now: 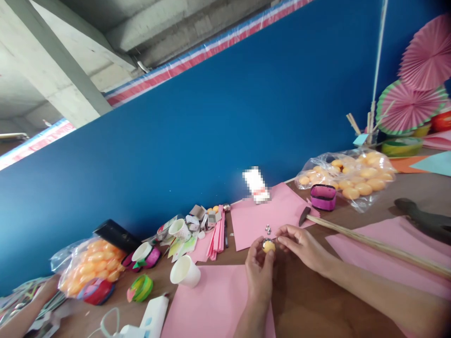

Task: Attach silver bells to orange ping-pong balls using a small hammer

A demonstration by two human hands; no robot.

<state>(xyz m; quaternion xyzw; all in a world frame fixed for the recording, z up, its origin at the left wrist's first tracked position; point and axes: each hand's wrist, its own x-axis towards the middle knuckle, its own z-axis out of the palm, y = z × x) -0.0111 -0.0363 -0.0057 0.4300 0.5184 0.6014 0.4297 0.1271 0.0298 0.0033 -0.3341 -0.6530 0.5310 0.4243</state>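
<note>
Left fingers [268, 266] hold the yellow ball [268, 246]; right fingers [287, 242], I can't tell. A loose grip could drop it.

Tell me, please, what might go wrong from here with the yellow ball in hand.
The small silver balls lie loose on the pink paper just beyond the hands, so a nudge might send them rolling. The yellow ball, held in the left hand, looks smooth and round and could slip. The hammer lies close beyond the right hand, which might bump it.
</note>
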